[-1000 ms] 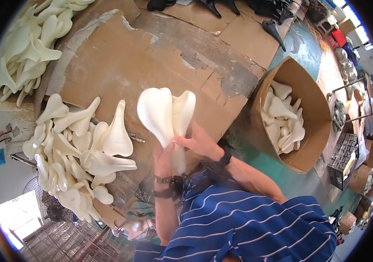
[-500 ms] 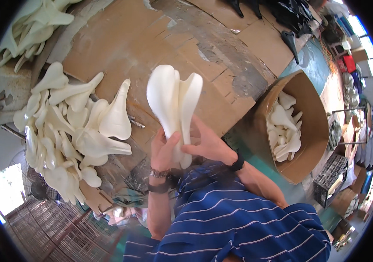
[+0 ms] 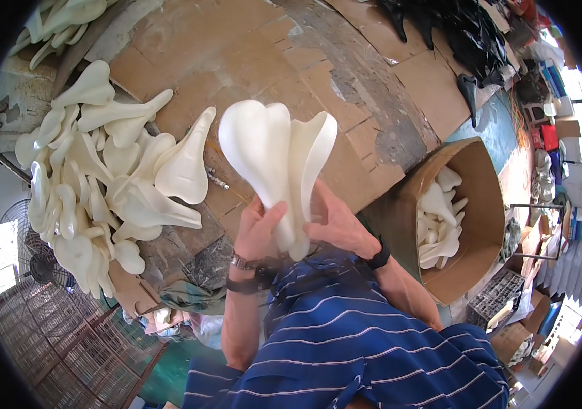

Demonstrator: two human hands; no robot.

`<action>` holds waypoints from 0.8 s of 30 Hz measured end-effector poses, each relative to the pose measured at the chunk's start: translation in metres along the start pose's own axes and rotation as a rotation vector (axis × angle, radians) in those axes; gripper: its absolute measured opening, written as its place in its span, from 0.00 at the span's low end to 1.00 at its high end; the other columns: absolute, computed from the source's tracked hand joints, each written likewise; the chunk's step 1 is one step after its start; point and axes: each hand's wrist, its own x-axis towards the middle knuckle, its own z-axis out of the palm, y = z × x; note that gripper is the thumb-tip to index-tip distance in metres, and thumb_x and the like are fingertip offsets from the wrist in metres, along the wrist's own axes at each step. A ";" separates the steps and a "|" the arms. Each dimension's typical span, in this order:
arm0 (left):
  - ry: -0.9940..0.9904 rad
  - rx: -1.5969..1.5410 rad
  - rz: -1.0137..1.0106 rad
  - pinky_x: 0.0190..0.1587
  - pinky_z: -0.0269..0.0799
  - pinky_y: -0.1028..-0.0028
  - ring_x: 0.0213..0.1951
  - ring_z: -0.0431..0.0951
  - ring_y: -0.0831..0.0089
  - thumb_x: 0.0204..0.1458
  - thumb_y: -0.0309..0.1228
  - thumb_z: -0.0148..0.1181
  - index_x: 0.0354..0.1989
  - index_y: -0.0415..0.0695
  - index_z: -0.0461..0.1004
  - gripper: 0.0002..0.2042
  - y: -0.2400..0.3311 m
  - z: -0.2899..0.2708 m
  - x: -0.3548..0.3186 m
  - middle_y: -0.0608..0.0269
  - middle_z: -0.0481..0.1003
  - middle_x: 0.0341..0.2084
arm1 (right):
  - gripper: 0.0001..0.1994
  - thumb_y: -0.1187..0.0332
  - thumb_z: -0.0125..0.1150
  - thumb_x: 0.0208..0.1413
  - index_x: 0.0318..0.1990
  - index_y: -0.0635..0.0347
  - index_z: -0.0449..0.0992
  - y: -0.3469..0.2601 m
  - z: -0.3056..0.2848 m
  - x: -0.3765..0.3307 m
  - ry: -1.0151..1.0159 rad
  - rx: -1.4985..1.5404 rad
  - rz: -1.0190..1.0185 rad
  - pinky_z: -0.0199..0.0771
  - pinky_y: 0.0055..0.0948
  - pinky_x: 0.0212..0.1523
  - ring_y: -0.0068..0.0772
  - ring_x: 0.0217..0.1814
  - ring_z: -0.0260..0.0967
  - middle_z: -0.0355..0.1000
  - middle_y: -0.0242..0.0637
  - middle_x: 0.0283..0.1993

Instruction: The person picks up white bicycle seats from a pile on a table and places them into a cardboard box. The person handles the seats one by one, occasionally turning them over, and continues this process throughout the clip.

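A pale white bicycle saddle pad (image 3: 257, 146) stands between my hands, its wide lobed end away from me and its narrow nose toward my body. Its right part curls up and shows a hollow inner face; whether this is one folded pad or two side by side, I cannot tell. My left hand (image 3: 258, 228) is closed around the narrow part from the left, thumb on top. From the right, my right hand (image 3: 340, 221) grips it with the thumb near the nose and the fingers behind, partly hidden. Left of my hands lies a heap of similar white pads (image 3: 93, 177).
Worn cardboard (image 3: 236, 68) covers the table. At the right stands an open cardboard box (image 3: 478, 225) with several white pads inside. Black saddle-shaped pieces (image 3: 468, 48) lie at the far right, and more white pads (image 3: 66, 24) at the far left. A small metal coil-like piece (image 3: 217, 178) lies beside the heap.
The held pad has spread wider at its far end, and its right part has swung outward. My right hand has moved slightly right. The whole view has shifted a little.
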 end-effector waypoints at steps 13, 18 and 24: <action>-0.041 0.777 -0.053 0.53 0.74 0.62 0.50 0.79 0.51 0.62 0.38 0.58 0.62 0.31 0.68 0.26 0.037 0.010 0.024 0.45 0.77 0.51 | 0.40 0.75 0.63 0.54 0.75 0.62 0.52 0.032 -0.013 0.026 0.143 0.300 -0.227 0.62 0.34 0.70 0.30 0.71 0.60 0.60 0.38 0.71; -0.039 1.151 0.439 0.58 0.69 0.54 0.57 0.71 0.42 0.55 0.41 0.66 0.64 0.35 0.67 0.32 0.014 0.062 0.037 0.37 0.70 0.54 | 0.38 0.63 0.69 0.61 0.74 0.58 0.55 0.047 -0.022 0.019 0.349 0.433 -0.193 0.63 0.33 0.69 0.30 0.70 0.60 0.64 0.34 0.67; -0.684 0.936 0.592 0.69 0.60 0.55 0.65 0.62 0.39 0.52 0.45 0.67 0.66 0.35 0.63 0.37 0.002 0.146 0.044 0.37 0.62 0.65 | 0.18 0.52 0.50 0.70 0.50 0.57 0.76 0.076 -0.086 -0.068 1.188 0.571 -0.314 0.78 0.37 0.51 0.33 0.47 0.76 0.77 0.37 0.46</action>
